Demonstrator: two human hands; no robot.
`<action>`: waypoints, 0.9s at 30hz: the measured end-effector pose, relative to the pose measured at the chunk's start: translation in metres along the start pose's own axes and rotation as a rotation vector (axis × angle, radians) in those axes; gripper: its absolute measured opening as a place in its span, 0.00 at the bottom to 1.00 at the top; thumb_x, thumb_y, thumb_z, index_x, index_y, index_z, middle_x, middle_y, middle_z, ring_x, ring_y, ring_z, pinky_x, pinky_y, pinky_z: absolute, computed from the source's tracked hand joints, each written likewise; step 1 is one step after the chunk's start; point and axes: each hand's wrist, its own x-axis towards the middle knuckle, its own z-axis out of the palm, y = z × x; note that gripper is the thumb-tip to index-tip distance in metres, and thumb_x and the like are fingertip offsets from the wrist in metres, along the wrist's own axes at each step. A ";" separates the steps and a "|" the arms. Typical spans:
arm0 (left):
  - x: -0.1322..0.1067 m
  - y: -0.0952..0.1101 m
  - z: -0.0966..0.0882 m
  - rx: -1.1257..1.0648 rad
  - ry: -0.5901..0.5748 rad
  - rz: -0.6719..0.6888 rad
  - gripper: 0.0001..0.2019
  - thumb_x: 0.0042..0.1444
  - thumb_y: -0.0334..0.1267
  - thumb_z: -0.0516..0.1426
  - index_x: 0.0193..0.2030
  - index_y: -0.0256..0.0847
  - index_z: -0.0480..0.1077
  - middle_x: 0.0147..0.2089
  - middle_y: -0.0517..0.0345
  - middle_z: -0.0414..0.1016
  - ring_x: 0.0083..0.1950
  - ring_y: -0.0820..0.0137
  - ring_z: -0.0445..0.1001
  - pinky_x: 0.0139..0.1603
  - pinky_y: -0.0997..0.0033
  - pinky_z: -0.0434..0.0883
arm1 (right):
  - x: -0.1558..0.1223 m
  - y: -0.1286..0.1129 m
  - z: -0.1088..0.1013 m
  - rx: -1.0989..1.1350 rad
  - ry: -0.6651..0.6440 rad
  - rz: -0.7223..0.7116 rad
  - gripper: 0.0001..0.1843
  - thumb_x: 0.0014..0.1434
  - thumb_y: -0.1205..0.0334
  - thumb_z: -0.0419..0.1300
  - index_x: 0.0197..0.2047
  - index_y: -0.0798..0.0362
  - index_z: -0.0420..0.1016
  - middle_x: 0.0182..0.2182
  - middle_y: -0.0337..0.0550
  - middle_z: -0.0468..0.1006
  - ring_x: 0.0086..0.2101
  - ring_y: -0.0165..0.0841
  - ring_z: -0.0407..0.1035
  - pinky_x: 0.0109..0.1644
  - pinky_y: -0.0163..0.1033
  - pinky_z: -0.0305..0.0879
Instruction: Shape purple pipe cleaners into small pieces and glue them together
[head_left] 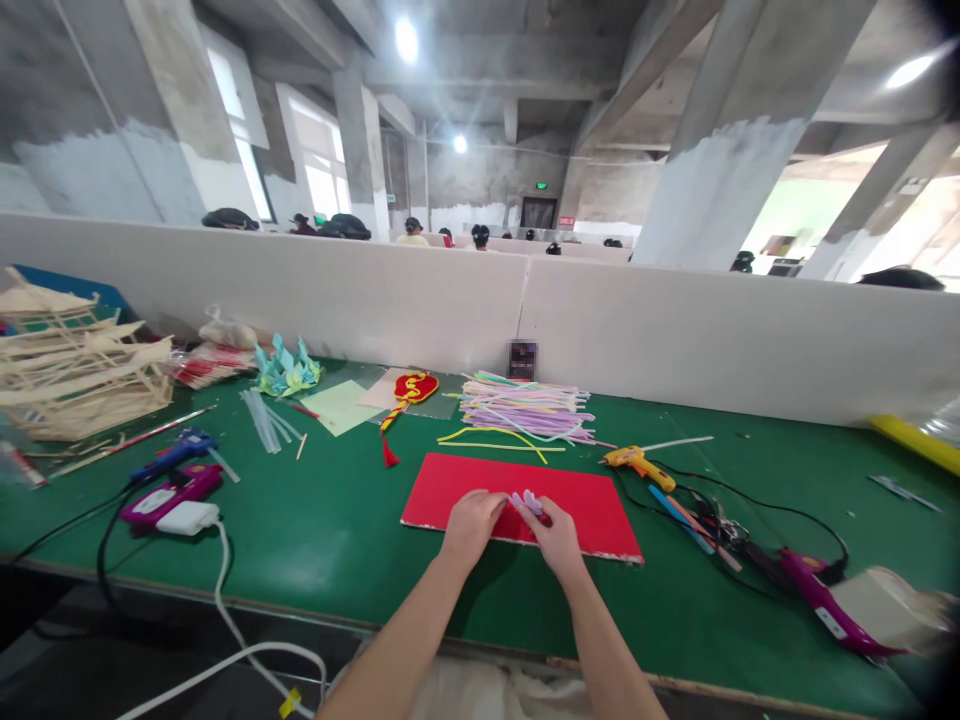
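Note:
Over a red board point(442, 490) on the table, both my hands work close together. Pinched in the fingers of my right hand point(557, 538) is a small lilac pipe cleaner point(530, 501), bent into loops. My left hand point(472, 525) is closed too, its thumb and forefinger pressed together at the left end of the same lilac piece. Exactly where those left fingertips grip is too small to make out. Just behind the board lies a pile of pastel pipe cleaners point(517, 408), with yellow pipe cleaners point(487, 432) loose in front of it.
A yellow glue gun point(641, 466) with its cable lies right of the board; a blue glue gun point(174, 453) and purple power strip point(172, 497) are at left. Behind are a red tasselled ornament point(415, 388), folded-paper piece point(286, 368), wooden-stick model point(82, 370) and white partition point(375, 300).

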 end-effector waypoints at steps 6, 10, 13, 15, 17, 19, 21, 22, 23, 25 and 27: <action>-0.002 0.000 0.001 -0.053 -0.024 -0.037 0.13 0.60 0.37 0.46 0.43 0.42 0.71 0.39 0.54 0.76 0.40 0.66 0.73 0.45 0.65 0.68 | 0.000 -0.001 0.000 -0.001 0.031 0.001 0.20 0.49 0.45 0.57 0.22 0.55 0.67 0.18 0.35 0.63 0.22 0.29 0.58 0.26 0.33 0.56; -0.003 0.003 0.003 -0.113 -0.002 -0.105 0.12 0.59 0.38 0.47 0.43 0.43 0.70 0.40 0.54 0.76 0.42 0.65 0.73 0.45 0.65 0.68 | -0.001 -0.002 0.001 0.004 0.018 -0.002 0.20 0.50 0.45 0.56 0.22 0.55 0.66 0.18 0.36 0.64 0.23 0.29 0.59 0.27 0.33 0.57; -0.004 0.007 0.004 -0.178 0.013 -0.162 0.11 0.58 0.38 0.48 0.41 0.43 0.70 0.38 0.56 0.77 0.39 0.66 0.75 0.40 0.69 0.69 | -0.001 -0.002 0.002 0.007 0.012 -0.016 0.19 0.51 0.46 0.55 0.24 0.55 0.67 0.20 0.38 0.66 0.24 0.31 0.61 0.29 0.34 0.58; -0.004 0.009 0.005 -0.232 0.021 -0.196 0.10 0.58 0.39 0.48 0.39 0.43 0.69 0.36 0.57 0.77 0.37 0.68 0.75 0.37 0.72 0.70 | -0.002 -0.002 0.004 0.003 0.011 -0.029 0.18 0.52 0.47 0.55 0.25 0.56 0.68 0.21 0.38 0.67 0.25 0.31 0.61 0.29 0.34 0.59; -0.003 0.010 0.006 -0.283 0.034 -0.232 0.09 0.58 0.39 0.49 0.38 0.43 0.69 0.34 0.58 0.77 0.36 0.69 0.75 0.36 0.74 0.70 | -0.001 -0.002 0.005 0.000 0.005 -0.039 0.18 0.52 0.48 0.55 0.25 0.56 0.68 0.21 0.39 0.67 0.25 0.32 0.62 0.30 0.34 0.59; -0.002 0.011 0.007 -0.328 0.046 -0.266 0.09 0.57 0.39 0.49 0.36 0.42 0.68 0.33 0.58 0.77 0.36 0.69 0.75 0.35 0.75 0.70 | -0.001 -0.003 0.007 0.004 -0.002 -0.044 0.17 0.52 0.49 0.55 0.25 0.56 0.68 0.21 0.39 0.68 0.26 0.32 0.63 0.30 0.34 0.60; -0.001 0.011 0.008 -0.366 0.048 -0.290 0.08 0.57 0.39 0.49 0.35 0.41 0.68 0.33 0.57 0.77 0.36 0.69 0.75 0.36 0.75 0.69 | -0.001 -0.004 0.008 0.014 -0.001 -0.044 0.18 0.52 0.48 0.55 0.26 0.56 0.69 0.22 0.40 0.69 0.26 0.32 0.63 0.31 0.34 0.61; 0.000 0.012 0.007 -0.384 0.044 -0.296 0.08 0.57 0.39 0.49 0.35 0.41 0.68 0.33 0.57 0.77 0.36 0.69 0.75 0.36 0.75 0.69 | -0.001 -0.004 0.008 0.020 0.000 -0.042 0.18 0.52 0.48 0.55 0.26 0.56 0.69 0.22 0.41 0.69 0.27 0.33 0.64 0.31 0.35 0.61; 0.000 0.012 0.006 -0.401 0.038 -0.298 0.09 0.57 0.39 0.49 0.34 0.41 0.68 0.33 0.58 0.77 0.36 0.69 0.75 0.36 0.74 0.69 | -0.001 -0.004 0.008 0.022 0.004 -0.039 0.18 0.52 0.47 0.56 0.26 0.56 0.69 0.22 0.41 0.70 0.27 0.33 0.64 0.31 0.35 0.61; 0.000 0.012 0.004 -0.430 0.020 -0.294 0.09 0.57 0.40 0.49 0.35 0.42 0.69 0.33 0.58 0.77 0.36 0.69 0.75 0.36 0.74 0.69 | -0.001 -0.003 0.007 0.016 0.013 -0.029 0.19 0.51 0.46 0.55 0.26 0.56 0.70 0.22 0.41 0.70 0.26 0.33 0.64 0.31 0.35 0.61; 0.001 0.012 0.003 -0.481 0.004 -0.296 0.09 0.57 0.39 0.49 0.36 0.42 0.69 0.35 0.58 0.77 0.38 0.68 0.75 0.38 0.73 0.69 | -0.001 -0.002 0.006 -0.001 0.023 -0.014 0.20 0.51 0.46 0.55 0.25 0.56 0.69 0.21 0.39 0.68 0.25 0.32 0.62 0.30 0.34 0.60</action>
